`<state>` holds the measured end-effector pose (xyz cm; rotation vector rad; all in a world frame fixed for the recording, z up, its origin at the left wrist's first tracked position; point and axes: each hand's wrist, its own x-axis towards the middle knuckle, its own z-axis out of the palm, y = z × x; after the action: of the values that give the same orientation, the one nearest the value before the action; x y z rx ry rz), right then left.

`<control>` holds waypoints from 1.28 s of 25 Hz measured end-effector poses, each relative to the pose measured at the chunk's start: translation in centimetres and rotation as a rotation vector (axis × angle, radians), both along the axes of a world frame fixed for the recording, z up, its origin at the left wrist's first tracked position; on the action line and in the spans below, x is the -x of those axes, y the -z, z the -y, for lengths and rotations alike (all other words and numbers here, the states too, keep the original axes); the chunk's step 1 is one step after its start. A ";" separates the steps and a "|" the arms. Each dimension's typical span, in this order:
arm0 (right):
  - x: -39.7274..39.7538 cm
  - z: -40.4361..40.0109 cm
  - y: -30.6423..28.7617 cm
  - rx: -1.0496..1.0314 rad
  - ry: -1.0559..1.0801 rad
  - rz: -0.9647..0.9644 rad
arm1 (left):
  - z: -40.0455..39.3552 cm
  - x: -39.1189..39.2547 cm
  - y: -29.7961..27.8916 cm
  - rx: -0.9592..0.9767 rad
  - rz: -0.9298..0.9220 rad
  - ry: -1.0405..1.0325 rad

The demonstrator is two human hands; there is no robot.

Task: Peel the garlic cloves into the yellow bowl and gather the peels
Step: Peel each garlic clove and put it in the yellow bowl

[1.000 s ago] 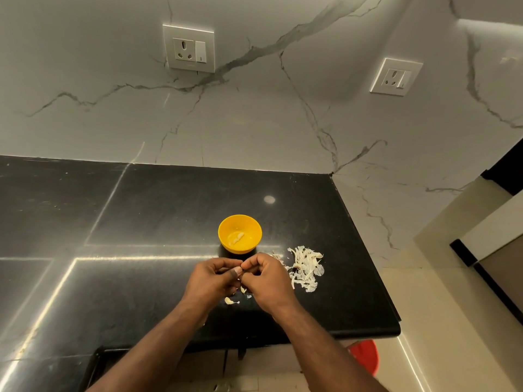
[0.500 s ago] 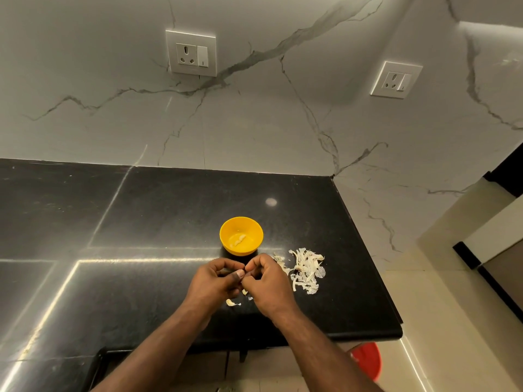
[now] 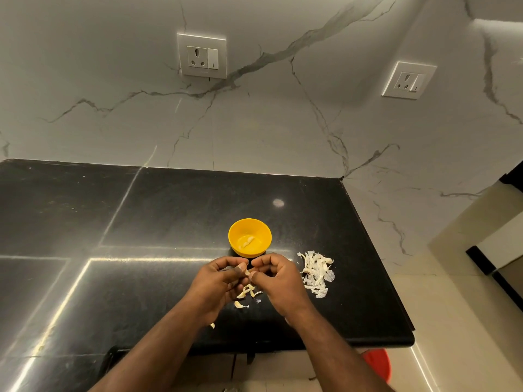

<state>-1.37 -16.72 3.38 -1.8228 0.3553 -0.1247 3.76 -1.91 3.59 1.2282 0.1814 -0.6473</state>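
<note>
Black polished stone forms the countertop (image 3: 141,222), and on it the yellow bowl (image 3: 250,237) is seen just beyond the two hands, at 12 o'clock from them. Peeled garlic cloves (image 3: 246,242) are seen lying pale on the bowl's floor. The left hand (image 3: 219,281) and the right hand (image 3: 278,278) are held together above the counter, fingers curled, thumbs meeting over a small pale garlic clove (image 3: 247,272) that is pinched between them; how much of its skin is on cannot be told. Directly beneath the hands, at 6 o'clock from the held clove, a few loose peel scraps (image 3: 249,291) are scattered on the stone, with one more piece (image 3: 240,305) a little nearer the counter's front edge and a tiny fragment (image 3: 212,325) beside the left forearm. At 3 o'clock from the right hand a pile of white peels (image 3: 317,274) is gathered, close to that hand but apart from it. Grey-veined marble is seen on the wall behind, where a socket plate (image 3: 201,56) is mounted at 12 o'clock and a second socket plate (image 3: 408,80) at 2 o'clock. A red object (image 3: 379,363) is partly visible below the counter's front right corner.
</note>
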 end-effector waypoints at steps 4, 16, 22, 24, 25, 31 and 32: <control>-0.1 -0.4 0.0 -0.080 0.048 -0.027 | -0.3 -0.2 0.2 -0.083 0.126 0.064; 0.6 -1.6 -0.4 0.220 0.027 -0.006 | 0.0 -0.1 1.3 -0.266 0.296 0.111; 0.5 -2.1 -0.1 0.309 0.045 0.051 | 0.3 0.0 1.2 -0.211 0.250 0.117; 0.4 -1.8 -0.1 0.256 0.051 0.053 | 0.2 0.0 1.0 -0.153 0.196 0.092; 0.3 -1.5 -0.1 0.204 0.053 0.054 | 0.1 -0.1 1.0 -0.131 0.172 0.075; -0.1 -0.7 -0.1 0.038 0.014 0.063 | -0.2 -0.4 1.0 -0.114 0.147 0.058; -0.1 -0.7 -0.1 0.021 0.027 0.061 | -0.2 -0.4 1.0 -0.109 0.143 0.060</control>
<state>-1.24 -16.03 3.45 -1.8311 0.3371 -0.2034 4.14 -1.69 2.59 1.3838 0.0610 -0.6045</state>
